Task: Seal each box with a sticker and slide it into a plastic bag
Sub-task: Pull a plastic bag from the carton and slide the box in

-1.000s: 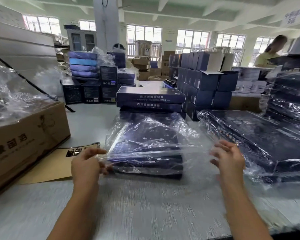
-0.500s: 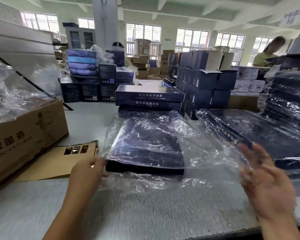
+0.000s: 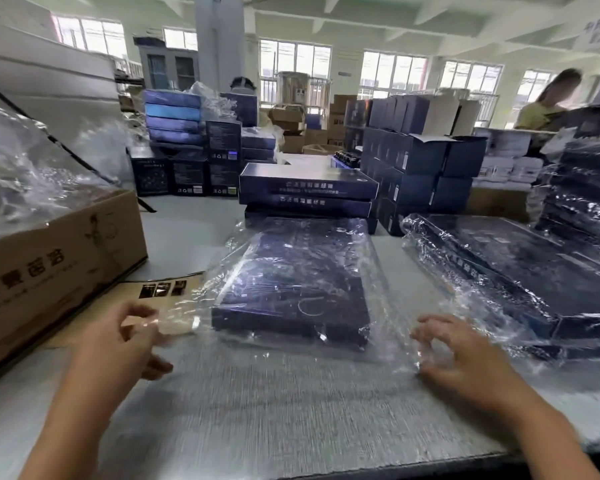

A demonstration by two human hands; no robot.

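One dark blue flat box [image 3: 291, 289] lies inside a clear plastic bag [image 3: 381, 278], midway between the left and right edges of the grey desk [image 3: 291, 410]. The bag's loose mouth trails toward the near edge. Your left hand [image 3: 118, 341] pinches the bag film at its near left corner, fingers curled. Your right hand [image 3: 458, 358] rests bent fingertips on the film at the near right corner; motion blur hides whether it grips. A brown cardboard carton [image 3: 59, 258] stands at the left edge. A stack of bagged dark boxes [image 3: 520, 271] lies toward the right edge.
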